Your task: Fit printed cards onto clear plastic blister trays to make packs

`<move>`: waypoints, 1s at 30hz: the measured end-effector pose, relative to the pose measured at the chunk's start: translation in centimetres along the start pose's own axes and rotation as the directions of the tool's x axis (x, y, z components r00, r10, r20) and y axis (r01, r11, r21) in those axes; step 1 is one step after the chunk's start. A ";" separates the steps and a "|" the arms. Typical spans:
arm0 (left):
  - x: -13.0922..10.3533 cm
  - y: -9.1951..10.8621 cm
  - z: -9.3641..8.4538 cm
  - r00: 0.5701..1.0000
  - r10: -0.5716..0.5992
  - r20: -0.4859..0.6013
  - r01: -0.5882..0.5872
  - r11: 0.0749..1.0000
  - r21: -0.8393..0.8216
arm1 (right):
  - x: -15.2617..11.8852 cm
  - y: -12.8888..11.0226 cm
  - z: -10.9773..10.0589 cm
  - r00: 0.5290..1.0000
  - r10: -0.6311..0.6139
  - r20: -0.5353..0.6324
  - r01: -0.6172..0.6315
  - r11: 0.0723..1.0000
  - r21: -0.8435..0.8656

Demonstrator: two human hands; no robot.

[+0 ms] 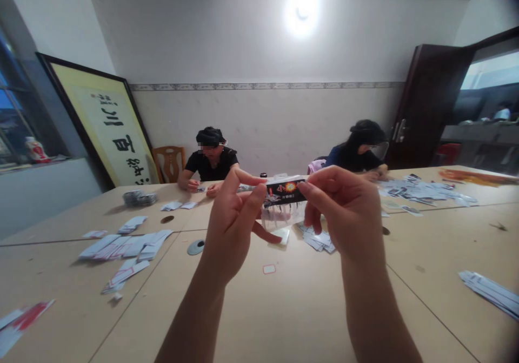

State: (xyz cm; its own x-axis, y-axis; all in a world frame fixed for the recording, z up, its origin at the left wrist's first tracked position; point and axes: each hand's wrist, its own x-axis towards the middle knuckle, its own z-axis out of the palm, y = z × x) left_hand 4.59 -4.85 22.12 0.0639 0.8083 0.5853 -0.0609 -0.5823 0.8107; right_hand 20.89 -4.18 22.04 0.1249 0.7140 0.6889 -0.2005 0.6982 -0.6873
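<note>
Above the near part of the broad, pale wood-coloured tabletop (292,314), a small clear plastic packet with a black printed label (284,191) is held up between two bare hands. The fingers of the left hand (229,228) pinch its left end, thumb against index finger; those of the right hand (344,206) grip the right end of the label in the same way. The packet looks very light, its thin walls probably slick and easily dented, so a gentle hold at the label's two ends should suit it better than squeezing the clear lower part, where thin dark marks show.

Below it lies a small white label with a red border (269,269). Farther right rests a stack of long white paper strips (488,292); to the left spreads a row of overlapping white paper slips (121,246), near a round grey disc (196,247). Just beyond the packet, a loose pile of white slips (320,241) is partly covered by the right hand.

Farther off are a cluster of grey-and-clear packs (139,198), a wide heap of pale, flat packaging (421,190), and two seated co-workers in dark tops, one left (213,160), one right (352,154).
</note>
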 end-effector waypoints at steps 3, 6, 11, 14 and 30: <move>-0.1 0.1 0.1 1.000 0.001 0.003 -0.001 1.000 0.005 | -0.3 -0.2 0.3 0.999 -0.022 -0.040 0.019 0.997 -0.077; -0.3 0.2 0.1 0.999 0.026 0.019 -0.025 1.000 -0.015 | -0.3 -0.2 0.4 0.996 -0.041 -0.078 0.031 0.991 -0.128; -0.6 0.4 0.1 0.997 0.056 0.057 -0.054 0.998 -0.037 | 0.0 0.2 0.1 0.998 -0.043 -0.056 0.037 0.993 -0.109; -0.6 0.6 0.2 0.997 0.055 0.054 -0.053 0.998 -0.036 | 0.0 0.1 0.0 0.997 -0.053 -0.055 0.047 0.993 -0.110; -1.0 1.0 0.5 0.999 0.040 0.020 -0.040 0.999 -0.006 | -0.2 -0.2 0.4 0.994 -0.069 -0.087 0.062 0.995 -0.082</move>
State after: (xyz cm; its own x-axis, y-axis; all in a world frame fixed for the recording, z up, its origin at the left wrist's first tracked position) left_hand 4.97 -6.26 22.35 0.0815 0.7824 0.6174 -0.0692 -0.6136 0.7866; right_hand 20.55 -4.47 22.16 0.2224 0.6659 0.7122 -0.1117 0.7430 -0.6599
